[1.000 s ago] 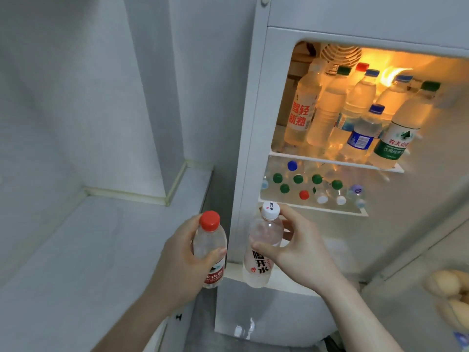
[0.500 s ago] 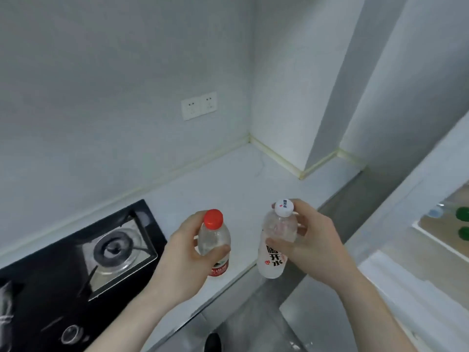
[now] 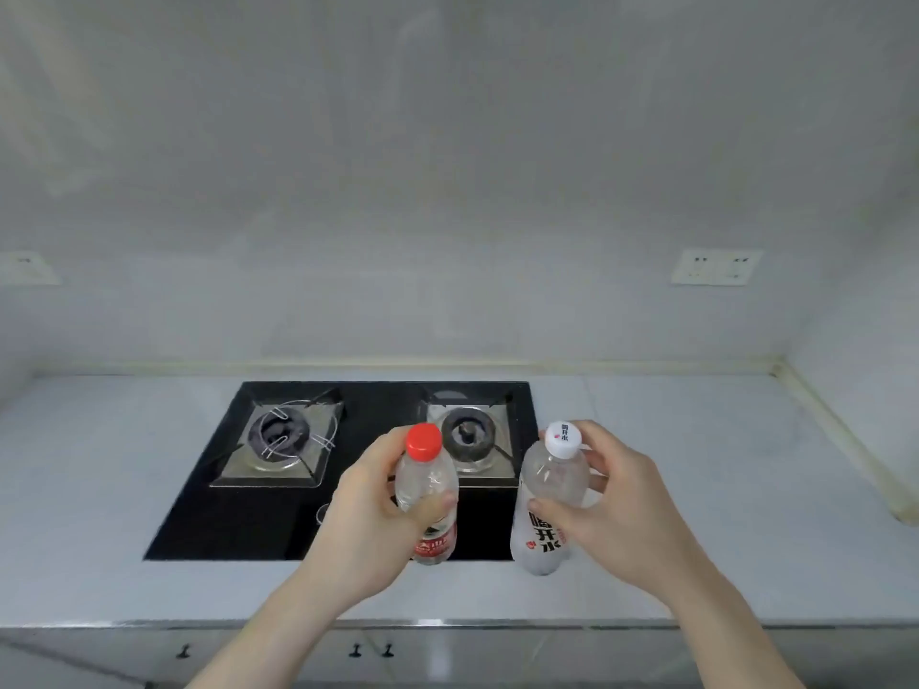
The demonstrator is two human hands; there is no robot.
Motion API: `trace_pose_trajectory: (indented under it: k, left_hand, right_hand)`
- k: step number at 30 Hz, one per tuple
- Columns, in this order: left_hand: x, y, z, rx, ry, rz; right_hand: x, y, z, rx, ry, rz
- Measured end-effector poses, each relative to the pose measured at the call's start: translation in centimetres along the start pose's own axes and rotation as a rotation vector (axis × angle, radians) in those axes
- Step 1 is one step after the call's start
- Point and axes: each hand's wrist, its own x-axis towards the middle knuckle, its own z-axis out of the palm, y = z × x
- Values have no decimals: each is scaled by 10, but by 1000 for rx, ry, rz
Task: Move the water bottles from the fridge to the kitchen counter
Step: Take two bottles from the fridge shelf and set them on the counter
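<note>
Bottles both in hand, none set down yet. Left hand (image 3: 370, 509) wraps the red-cap bottle (image 3: 426, 494) over the hob (image 3: 278, 519); right hand (image 3: 616, 509) grips the white-cap bottle (image 3: 549, 499), fingers curled round both. Counter (image 3: 696, 464) at 3 o'clock looks like the drop spot. Fridge out of view, remaining count unknown.

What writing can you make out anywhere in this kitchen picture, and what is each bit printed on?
"喝开水": large black characters down the side of the white-capped bottle, held in the right hand.
The same bottle's white cap bears small characters, apparently "喝开水" too, barely legible.
The red label on the red-capped bottle, held in the left hand, has white characters too blurred to read.
Nothing readable on the wall sockets or stove.
</note>
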Motion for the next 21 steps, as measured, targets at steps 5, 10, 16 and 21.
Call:
trace_pose_trajectory:
  k: [5, 10, 16, 21]
  left_hand:
    - [-27, -46, -78, -3, 121, -63]
    - [-59, -91, -158, 7, 255, -111]
    - [-99, -140, -238, 8, 400, -167]
    - [-128, -168, -284, -20, 481, -223]
  right_hand:
    - [19, -51, 75, -14, -100, -90]
    - [30, -98, 158, -20, -214, -177]
    - [35, -153, 256, -41, -331, -269]
    - [37, -189, 317, -15, -431, -317]
